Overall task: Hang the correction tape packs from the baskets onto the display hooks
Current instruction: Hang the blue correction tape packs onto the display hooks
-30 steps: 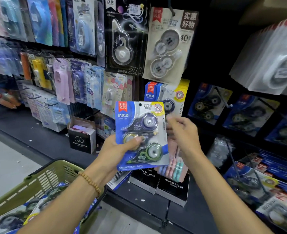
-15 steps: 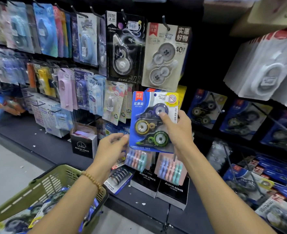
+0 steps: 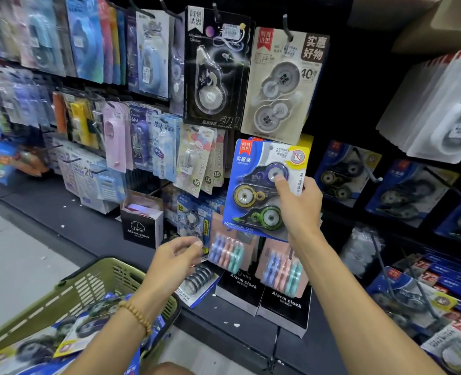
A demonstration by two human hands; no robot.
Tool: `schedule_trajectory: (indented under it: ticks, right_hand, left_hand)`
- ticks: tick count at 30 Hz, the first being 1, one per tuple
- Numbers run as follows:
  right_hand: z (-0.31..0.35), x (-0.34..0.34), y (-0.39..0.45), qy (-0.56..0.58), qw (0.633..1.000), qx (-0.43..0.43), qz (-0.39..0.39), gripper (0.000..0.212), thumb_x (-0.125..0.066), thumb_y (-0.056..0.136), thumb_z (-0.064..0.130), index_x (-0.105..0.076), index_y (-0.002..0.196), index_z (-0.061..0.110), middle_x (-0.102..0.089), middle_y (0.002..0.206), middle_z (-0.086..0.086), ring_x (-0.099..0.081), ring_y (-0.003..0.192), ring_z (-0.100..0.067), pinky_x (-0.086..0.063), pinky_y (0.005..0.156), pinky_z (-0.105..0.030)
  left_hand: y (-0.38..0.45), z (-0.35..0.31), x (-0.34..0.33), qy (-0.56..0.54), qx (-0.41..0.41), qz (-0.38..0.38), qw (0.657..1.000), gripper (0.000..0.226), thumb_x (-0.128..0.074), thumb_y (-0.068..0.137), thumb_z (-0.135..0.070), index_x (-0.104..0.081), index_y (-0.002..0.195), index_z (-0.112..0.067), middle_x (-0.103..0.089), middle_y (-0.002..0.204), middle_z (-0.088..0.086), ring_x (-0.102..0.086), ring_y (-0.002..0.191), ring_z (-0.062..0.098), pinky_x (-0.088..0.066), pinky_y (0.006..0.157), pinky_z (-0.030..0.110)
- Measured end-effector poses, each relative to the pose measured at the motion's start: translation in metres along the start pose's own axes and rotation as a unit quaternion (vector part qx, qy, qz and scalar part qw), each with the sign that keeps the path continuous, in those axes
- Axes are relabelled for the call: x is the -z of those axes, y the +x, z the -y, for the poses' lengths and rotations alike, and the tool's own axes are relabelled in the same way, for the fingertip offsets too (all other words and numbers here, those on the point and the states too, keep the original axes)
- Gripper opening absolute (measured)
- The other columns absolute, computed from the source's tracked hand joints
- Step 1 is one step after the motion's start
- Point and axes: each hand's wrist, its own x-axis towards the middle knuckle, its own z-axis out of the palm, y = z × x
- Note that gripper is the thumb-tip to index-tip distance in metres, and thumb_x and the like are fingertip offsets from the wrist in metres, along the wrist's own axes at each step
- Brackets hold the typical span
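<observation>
The right hand [image 3: 298,209] pinches the blue correction tape pack [image 3: 264,185] by its right edge, thumb on the front. The pack stands upright, its long axis running twelve to six, the hang hole at twelve, above the grip. The hook is hidden; identical packs sit right behind. The left hand [image 3: 175,253], loosely curled and empty, hangs at seven o'clock, farther off, above the green basket [image 3: 94,280].
</observation>
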Motion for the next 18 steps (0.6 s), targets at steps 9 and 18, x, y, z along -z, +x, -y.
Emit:
schedule_trajectory:
  ticks: [9,18]
  right_hand:
    - [-0.003,0.004,0.001,-0.01,1.0,-0.011,-0.008,0.013,-0.069,0.094,0.031,-0.058,0.097,0.024,-0.066,0.102,0.002,-0.063,0.089,-0.013,-0.049,0.071,-0.028]
    - [-0.014,-0.002,0.007,-0.028,0.999,-0.022,-0.019,0.018,-0.063,0.098,0.034,-0.058,0.107,0.02,-0.064,0.101,0.004,-0.059,0.082,-0.008,-0.041,0.064,-0.024]
  left_hand:
    - [0.006,0.0,-0.003,-0.002,0.012,0.002,1.0,0.006,-0.061,0.1,-0.021,-0.065,0.102,-0.025,-0.074,0.101,0.0,-0.071,0.097,0.013,-0.055,0.082,0.026]
    - [0.006,0.007,-0.005,-0.002,0.019,0.004,1.0,0.021,-0.062,0.099,-0.022,-0.065,0.118,-0.015,-0.074,0.104,0.004,-0.072,0.097,0.015,-0.055,0.078,0.022]
